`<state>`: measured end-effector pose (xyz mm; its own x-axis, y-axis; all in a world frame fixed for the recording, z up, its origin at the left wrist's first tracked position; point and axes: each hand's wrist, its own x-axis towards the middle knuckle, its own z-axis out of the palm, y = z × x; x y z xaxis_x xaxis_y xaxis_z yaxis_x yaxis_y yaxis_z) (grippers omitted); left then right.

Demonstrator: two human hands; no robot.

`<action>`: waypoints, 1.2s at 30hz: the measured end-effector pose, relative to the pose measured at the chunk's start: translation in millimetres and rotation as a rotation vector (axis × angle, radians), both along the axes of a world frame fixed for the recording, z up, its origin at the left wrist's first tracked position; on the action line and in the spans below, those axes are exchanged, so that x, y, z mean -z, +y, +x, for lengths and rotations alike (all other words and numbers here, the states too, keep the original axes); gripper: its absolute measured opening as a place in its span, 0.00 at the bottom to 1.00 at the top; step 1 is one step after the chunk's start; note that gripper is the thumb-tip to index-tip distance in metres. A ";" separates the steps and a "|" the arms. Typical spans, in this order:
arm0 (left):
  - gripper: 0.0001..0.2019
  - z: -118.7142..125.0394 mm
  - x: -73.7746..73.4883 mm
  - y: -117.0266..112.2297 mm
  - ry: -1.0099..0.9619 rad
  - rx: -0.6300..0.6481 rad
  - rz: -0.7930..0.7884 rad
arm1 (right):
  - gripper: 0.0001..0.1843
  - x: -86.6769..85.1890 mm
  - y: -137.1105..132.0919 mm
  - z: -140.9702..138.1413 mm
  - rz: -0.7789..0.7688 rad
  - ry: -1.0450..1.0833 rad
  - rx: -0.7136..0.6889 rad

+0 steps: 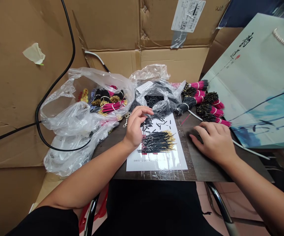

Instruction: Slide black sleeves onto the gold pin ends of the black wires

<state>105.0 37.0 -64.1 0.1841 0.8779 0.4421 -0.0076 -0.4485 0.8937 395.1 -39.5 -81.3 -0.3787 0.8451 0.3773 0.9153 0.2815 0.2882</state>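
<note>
My left hand [135, 127] hovers at the left edge of a white printed sheet [156, 165], fingers loosely bent and apart, with nothing visible in them. Just below its fingertips, short black tubes [160, 125] lie scattered on the sheet. Nearer to me is a flat pile of thin black wires with gold-coloured ends [158, 141], partly beside my left wrist. My right hand [214, 139] rests on the dark tabletop [196, 164], right of the sheet, with its thumb spread from the fingers. A single pink wire [185, 119] lies between the sheet and that hand.
An open plastic bag of black tubes [154, 100] sits behind the sheet. Tied pink and black wire bundles [209, 108] lie at the right, beside a paper bag [262, 85]. Left, another plastic bag [65, 121] holds more bundles. A black cable [70, 42] hangs before cardboard [110, 26].
</note>
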 end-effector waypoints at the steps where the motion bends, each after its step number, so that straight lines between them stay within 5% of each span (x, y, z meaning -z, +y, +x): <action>1: 0.16 0.0 -0.4 -0.3 0.006 -0.002 0.003 | 0.16 0.2 3.0 1.5 -0.005 0.006 0.003; 7: 0.15 0.2 -2.8 -1.8 0.019 -0.004 0.001 | 0.13 -10.0 13.3 -16.0 0.001 0.072 -0.113; 11: 0.15 1.0 -3.0 -2.5 0.031 -0.011 -0.013 | 0.11 -22.0 12.3 -53.9 -0.107 0.136 -0.360; 17: 0.15 1.1 -3.2 -2.9 0.052 -0.008 -0.012 | 0.11 -27.7 20.0 -86.3 -0.318 0.274 -0.466; 36: 0.15 0.8 -2.0 -2.2 0.066 -0.006 0.004 | 0.10 -30.8 9.5 -106.7 -0.335 0.210 -0.429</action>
<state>105.8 34.9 -62.1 0.2078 0.8774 0.4325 0.0541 -0.4517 0.8905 288.4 -30.0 -50.5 -0.6594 0.7190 0.2198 0.7274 0.6840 -0.0554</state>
